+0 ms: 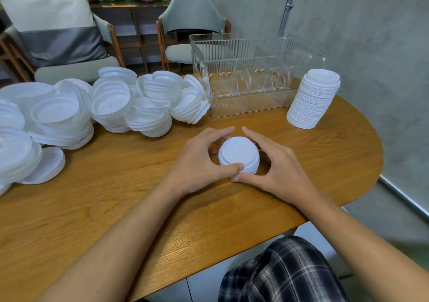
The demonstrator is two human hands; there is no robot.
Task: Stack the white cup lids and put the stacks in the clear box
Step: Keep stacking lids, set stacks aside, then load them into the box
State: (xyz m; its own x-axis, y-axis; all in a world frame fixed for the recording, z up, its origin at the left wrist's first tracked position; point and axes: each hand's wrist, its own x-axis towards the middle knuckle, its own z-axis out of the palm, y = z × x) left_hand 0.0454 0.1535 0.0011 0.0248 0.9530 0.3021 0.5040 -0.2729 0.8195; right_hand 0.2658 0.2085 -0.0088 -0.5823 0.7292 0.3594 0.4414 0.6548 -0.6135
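We see white lids [238,155], a ribbed clear box [253,74], a brown wood-grain table [139,209], black-and-white plaid cloth [285,276] and grey-green chairs [192,9].

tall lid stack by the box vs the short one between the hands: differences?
Height: the tall stack holds far more lids than the short stack. Contact: the left hand and right hand grip the short stack; the tall stack stands untouched beside the clear box. Both are white and outside the box.
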